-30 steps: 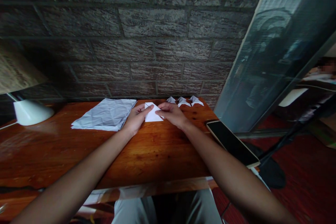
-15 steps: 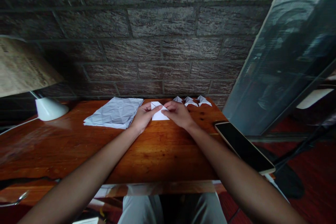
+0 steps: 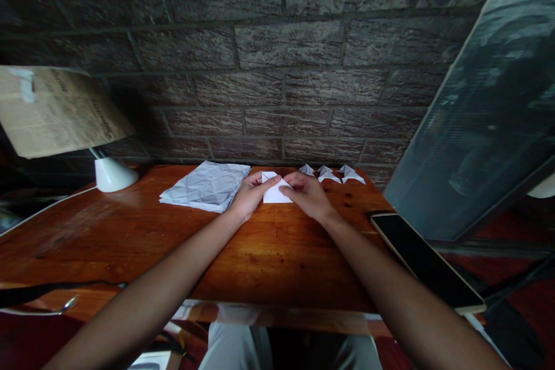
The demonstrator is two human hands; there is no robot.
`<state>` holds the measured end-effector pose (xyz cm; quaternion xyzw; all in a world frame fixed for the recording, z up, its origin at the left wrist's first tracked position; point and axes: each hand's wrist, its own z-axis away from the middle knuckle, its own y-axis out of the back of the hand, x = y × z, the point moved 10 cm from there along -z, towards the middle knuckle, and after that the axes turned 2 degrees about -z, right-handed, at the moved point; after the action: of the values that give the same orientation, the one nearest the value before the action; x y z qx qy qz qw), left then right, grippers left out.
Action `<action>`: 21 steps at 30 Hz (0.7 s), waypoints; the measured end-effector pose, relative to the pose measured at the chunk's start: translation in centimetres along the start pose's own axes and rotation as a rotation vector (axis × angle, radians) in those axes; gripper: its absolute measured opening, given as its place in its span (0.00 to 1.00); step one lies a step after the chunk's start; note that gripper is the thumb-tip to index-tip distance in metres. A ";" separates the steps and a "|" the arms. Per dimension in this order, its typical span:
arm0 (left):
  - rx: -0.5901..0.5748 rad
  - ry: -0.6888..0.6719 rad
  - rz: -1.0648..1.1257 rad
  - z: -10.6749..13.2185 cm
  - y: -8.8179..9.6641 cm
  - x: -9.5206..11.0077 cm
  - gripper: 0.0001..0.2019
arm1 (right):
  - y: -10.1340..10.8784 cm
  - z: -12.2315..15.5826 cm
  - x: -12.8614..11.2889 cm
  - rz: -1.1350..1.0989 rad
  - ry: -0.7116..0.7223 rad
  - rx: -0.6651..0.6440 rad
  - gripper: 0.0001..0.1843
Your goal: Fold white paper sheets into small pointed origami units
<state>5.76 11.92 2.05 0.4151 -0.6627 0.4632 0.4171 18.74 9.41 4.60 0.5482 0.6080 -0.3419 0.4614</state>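
Between my hands is a small white folded paper [image 3: 276,194], its upper right edge slanting and a thin dark line near its top left corner. My left hand [image 3: 251,193] grips its left side, thumb pressed across the upper face. On the right, my right hand [image 3: 309,193] pinches the slanted edge between thumb and fingers. Just left of my left hand lies a stack of creased white sheets [image 3: 207,185]. Beyond my right hand, by the wall, stand three folded paper pieces with points, one of them a white paper shape [image 3: 350,174].
A lamp [image 3: 113,174] with a brown paper shade stands at the table's left. A smartphone [image 3: 427,260] lies at the right edge, a cable attached. The brick wall [image 3: 260,92] borders the wooden table [image 3: 277,269] behind. A black strap [image 3: 56,288] crosses the front left.
The whole view has shifted, so things appear farther right. Both hands keep their hold on the folded paper; my right fingers have moved only slightly along its edge.
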 end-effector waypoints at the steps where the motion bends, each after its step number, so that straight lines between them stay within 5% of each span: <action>1: -0.001 0.003 0.006 0.0 0.0 -0.1 0.15 | 0.0 0.0 0.0 0.001 -0.006 0.000 0.10; 21: 0.038 0.029 0.096 0.0 0.0 0.9 0.17 | 0.4 -0.1 0.3 -0.172 -0.088 0.043 0.17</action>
<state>5.47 11.75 2.94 0.3840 -0.6668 0.5009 0.3961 19.10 9.64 4.32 0.4883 0.6244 -0.4168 0.4450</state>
